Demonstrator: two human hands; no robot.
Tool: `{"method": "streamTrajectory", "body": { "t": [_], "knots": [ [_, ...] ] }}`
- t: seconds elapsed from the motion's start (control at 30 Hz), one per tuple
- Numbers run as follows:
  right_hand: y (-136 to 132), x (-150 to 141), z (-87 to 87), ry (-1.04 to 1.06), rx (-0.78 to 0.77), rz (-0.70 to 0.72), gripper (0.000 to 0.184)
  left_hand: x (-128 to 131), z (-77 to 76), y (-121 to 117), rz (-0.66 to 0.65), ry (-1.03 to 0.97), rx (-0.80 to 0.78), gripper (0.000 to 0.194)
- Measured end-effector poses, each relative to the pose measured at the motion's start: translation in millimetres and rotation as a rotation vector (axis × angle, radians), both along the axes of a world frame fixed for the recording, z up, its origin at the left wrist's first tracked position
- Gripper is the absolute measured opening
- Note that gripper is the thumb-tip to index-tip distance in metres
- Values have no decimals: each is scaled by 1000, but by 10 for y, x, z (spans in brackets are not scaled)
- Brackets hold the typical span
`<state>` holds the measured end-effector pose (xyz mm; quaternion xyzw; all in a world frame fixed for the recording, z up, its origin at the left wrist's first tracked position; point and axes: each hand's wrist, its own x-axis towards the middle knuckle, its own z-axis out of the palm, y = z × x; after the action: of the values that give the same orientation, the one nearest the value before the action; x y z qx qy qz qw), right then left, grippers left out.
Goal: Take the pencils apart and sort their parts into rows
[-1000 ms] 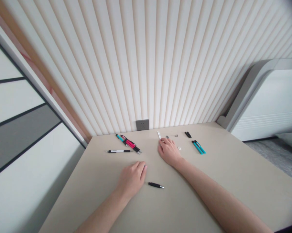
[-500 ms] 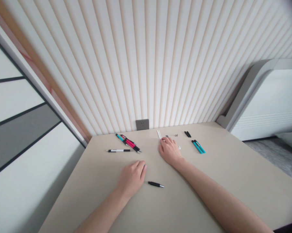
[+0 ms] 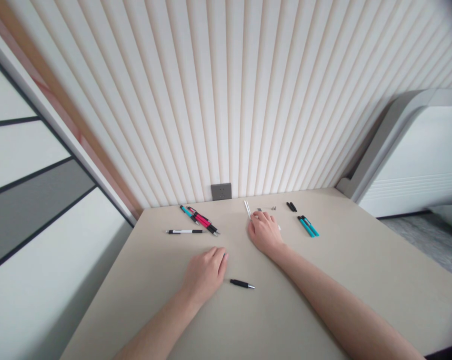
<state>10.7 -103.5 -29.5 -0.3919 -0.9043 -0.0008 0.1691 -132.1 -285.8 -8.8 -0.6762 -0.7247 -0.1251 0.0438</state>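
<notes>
right hand (image 3: 265, 233) edged rightward; white sticks (image 3: 248, 209) by fingertips

Fluted cream wall (image 3: 186, 100), dark socket plate (image 3: 221, 191), beige tabletop (image 3: 146, 260), grey-edged white headboard (image 3: 424, 155), soft even light

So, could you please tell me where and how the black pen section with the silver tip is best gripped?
I'd pinch the black pen section across its dark middle, coming from above, thumb and finger on its long sides: it looks slim and lies flat on the table, uncovered. The left hand is nearest.
</notes>
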Motion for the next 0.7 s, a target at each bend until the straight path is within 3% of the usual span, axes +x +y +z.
{"method": "streamTrajectory", "body": {
  "t": [0.7],
  "knots": [
    [-15, 25, 21, 43, -9, 32, 31, -1, -1, 1, -10, -4, 18, 25]
  ]
}}
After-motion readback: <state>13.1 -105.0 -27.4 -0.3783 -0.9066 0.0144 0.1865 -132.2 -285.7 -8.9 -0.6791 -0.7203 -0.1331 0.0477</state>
